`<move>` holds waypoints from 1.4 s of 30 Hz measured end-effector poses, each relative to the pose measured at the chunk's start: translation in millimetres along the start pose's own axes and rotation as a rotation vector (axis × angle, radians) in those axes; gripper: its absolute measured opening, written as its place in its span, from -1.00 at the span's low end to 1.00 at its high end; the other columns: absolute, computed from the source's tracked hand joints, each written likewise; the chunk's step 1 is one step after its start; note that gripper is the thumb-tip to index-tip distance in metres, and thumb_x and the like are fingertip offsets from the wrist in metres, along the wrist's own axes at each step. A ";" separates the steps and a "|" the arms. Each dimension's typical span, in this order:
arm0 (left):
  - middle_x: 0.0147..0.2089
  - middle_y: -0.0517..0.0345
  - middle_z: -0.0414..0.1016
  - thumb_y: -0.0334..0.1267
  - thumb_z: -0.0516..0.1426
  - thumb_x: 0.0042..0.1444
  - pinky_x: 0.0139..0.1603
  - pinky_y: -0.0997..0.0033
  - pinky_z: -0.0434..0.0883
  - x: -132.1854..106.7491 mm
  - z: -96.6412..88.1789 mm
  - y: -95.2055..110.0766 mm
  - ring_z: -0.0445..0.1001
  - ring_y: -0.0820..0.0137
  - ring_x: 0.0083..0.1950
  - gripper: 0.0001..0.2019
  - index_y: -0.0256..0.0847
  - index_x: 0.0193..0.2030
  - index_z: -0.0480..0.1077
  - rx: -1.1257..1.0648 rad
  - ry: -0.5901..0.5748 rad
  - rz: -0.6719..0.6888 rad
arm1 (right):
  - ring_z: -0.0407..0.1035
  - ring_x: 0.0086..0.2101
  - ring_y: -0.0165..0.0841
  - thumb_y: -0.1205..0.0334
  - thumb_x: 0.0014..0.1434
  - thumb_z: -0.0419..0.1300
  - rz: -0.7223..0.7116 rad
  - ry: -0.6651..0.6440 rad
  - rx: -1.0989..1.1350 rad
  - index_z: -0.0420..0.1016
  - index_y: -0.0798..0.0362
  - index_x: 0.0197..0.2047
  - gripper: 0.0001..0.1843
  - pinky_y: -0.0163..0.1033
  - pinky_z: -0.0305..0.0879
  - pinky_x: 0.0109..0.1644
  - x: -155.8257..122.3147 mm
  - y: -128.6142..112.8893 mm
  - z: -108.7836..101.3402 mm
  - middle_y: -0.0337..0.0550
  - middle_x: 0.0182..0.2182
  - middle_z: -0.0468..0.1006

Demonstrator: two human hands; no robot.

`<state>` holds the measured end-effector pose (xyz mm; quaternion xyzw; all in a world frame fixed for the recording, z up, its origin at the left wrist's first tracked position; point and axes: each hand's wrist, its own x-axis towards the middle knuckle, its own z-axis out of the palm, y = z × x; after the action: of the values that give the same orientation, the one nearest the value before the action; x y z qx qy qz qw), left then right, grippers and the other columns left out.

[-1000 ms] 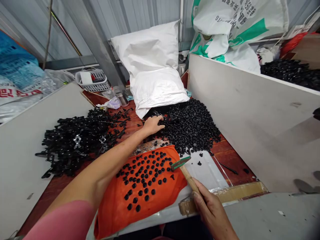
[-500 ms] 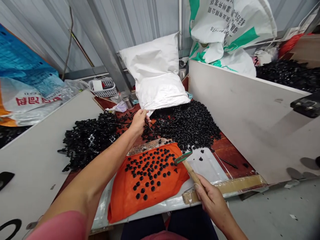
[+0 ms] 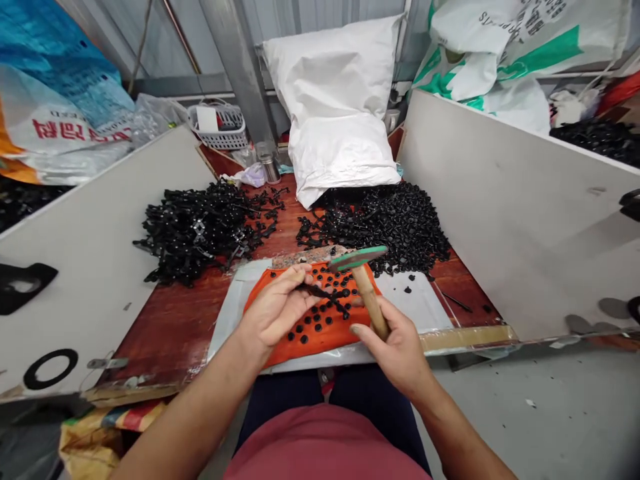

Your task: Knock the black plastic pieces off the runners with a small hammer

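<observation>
My left hand (image 3: 275, 308) is closed on a thin black plastic strip (image 3: 320, 293), holding it low over the orange mat (image 3: 320, 327), which is dotted with several small black caps. My right hand (image 3: 395, 343) grips the wooden handle of a small hammer (image 3: 364, 280) whose green head hangs just above the far edge of the mat. A clear plastic sheet (image 3: 425, 303) lies under the mat on the red-brown tabletop (image 3: 175, 320).
A heap of tangled black strips (image 3: 200, 223) lies at the left back and a heap of loose black caps (image 3: 400, 223) at the right back. A white sack (image 3: 340, 120) leans behind them. Grey boards (image 3: 525, 220) wall both sides. A small basket (image 3: 220, 127) stands far left.
My left hand has come back from the far heap to the orange mat with a black strip in it. The hammer has risen over the mat, and my view has tilted down.
</observation>
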<state>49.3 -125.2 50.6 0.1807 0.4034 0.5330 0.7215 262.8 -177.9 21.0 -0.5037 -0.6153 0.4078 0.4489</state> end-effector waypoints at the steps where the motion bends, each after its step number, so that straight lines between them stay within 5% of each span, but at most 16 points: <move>1: -0.33 0.18 0.43 -0.44 0.15 0.25 0.14 0.11 0.57 -8.1 -5.1 -6.6 0.52 0.43 -0.25 -0.90 -0.23 -0.15 0.46 -0.026 0.001 -0.009 | 0.53 -0.14 -0.21 0.14 0.17 0.33 -0.026 -0.012 0.012 0.59 -0.02 -0.05 -0.73 -0.17 0.46 0.00 3.2 -5.6 8.5 -0.15 -0.16 0.67; 8: -0.18 0.13 0.53 -0.37 0.23 0.20 0.24 0.04 0.46 -52.7 -31.7 -18.8 0.59 0.28 -0.05 -0.74 -0.17 0.03 0.41 -0.141 -0.143 0.038 | 0.42 -0.46 -0.37 0.13 0.16 0.33 0.062 -0.095 0.199 0.59 0.01 -0.25 -0.86 -0.29 0.41 -0.34 6.6 -2.4 48.5 -0.23 -0.42 0.61; 13: -0.10 0.02 0.53 0.07 0.14 0.31 0.11 -0.05 0.53 -59.6 -50.9 -16.6 0.58 0.12 0.01 -0.62 -0.18 0.04 0.44 -0.189 -0.193 -0.044 | 0.02 -0.76 -0.54 0.00 0.09 0.38 0.313 -0.217 0.427 0.49 0.01 -0.26 -0.71 -0.39 -0.05 -0.70 3.5 2.7 50.6 -0.50 -0.72 0.25; 17: -0.08 -0.02 0.52 0.03 0.19 0.29 -0.06 0.14 0.59 -59.9 -64.4 -29.0 0.56 0.19 -0.02 -0.66 -0.26 -0.13 0.49 0.136 -0.340 -0.199 | 0.05 -0.74 -0.55 0.06 0.06 0.41 0.349 -0.417 0.452 0.51 0.04 -0.27 -0.72 -0.40 -0.04 -0.69 4.9 -1.4 41.1 -0.46 -0.68 0.33; 22: -0.10 -0.03 0.54 0.06 0.21 0.29 -0.21 0.36 0.53 -74.9 -68.1 -53.2 0.60 0.29 -0.17 -0.56 -0.21 0.13 0.44 0.452 -0.470 -0.306 | 0.36 -0.45 -0.45 0.23 0.11 0.40 0.135 -0.481 0.320 0.58 0.04 -0.38 -0.89 -0.36 0.30 -0.36 -1.7 -10.0 39.1 -0.29 -0.46 0.50; 25: -0.21 0.02 0.51 0.13 0.21 0.25 -0.32 0.41 0.46 -87.3 -69.7 -62.1 0.54 0.37 -0.32 -0.52 -0.25 0.06 0.47 0.414 -0.399 -0.291 | 0.44 -0.29 -0.38 0.27 0.16 0.38 0.040 -0.484 0.290 0.66 0.02 -0.36 -0.94 -0.31 0.37 -0.15 -10.4 -10.0 45.6 -0.24 -0.34 0.53; 28: -0.24 0.08 0.43 0.18 0.18 0.22 -0.45 0.49 0.29 -95.7 -76.2 -56.6 0.35 0.49 -0.41 -0.55 -0.25 -0.19 0.47 0.400 -0.187 -0.161 | 0.45 -0.26 -0.35 0.26 0.23 0.33 0.042 -0.468 0.240 0.68 -0.01 -0.27 -0.93 -0.28 0.38 -0.13 -18.5 -6.0 48.2 -0.21 -0.28 0.53; 33: -0.30 0.16 0.40 -0.03 0.09 0.35 -0.25 0.41 0.27 -93.3 -96.0 -25.8 0.35 0.39 -0.26 -0.69 -0.18 -0.32 0.43 1.133 0.183 0.352 | 0.37 -0.36 -0.37 0.19 0.29 0.24 0.103 -0.269 -0.043 0.59 0.00 -0.11 -0.85 -0.32 0.32 -0.24 -33.2 7.7 20.1 -0.28 -0.38 0.49; 38: -0.25 0.16 0.41 -0.17 -0.05 0.42 -0.09 0.35 0.29 -79.2 -106.7 -25.5 0.41 0.35 -0.16 -0.70 -0.15 -0.28 0.40 1.474 0.180 0.447 | 0.37 -0.44 -0.36 0.03 0.45 0.04 0.146 -0.343 -0.298 0.52 -0.02 0.16 -0.62 -0.33 0.30 -0.34 -60.7 27.3 -19.3 -0.28 -0.43 0.50; 42: -0.26 0.17 0.44 -0.18 -0.02 0.38 -0.11 0.37 0.30 -69.0 -105.1 -33.0 0.43 0.35 -0.17 -0.76 -0.15 -0.28 0.37 1.469 0.162 0.419 | 0.55 -0.23 -0.28 -0.01 0.46 0.04 0.163 -0.416 -0.402 0.49 -0.05 0.27 -0.55 -0.29 0.41 -0.15 -77.4 37.4 -26.5 -0.12 -0.09 0.68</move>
<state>-18.9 -218.3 -9.3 0.6467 0.6629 0.2650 0.2684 304.7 -246.9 -18.6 -0.5359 -0.7199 0.4069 0.1703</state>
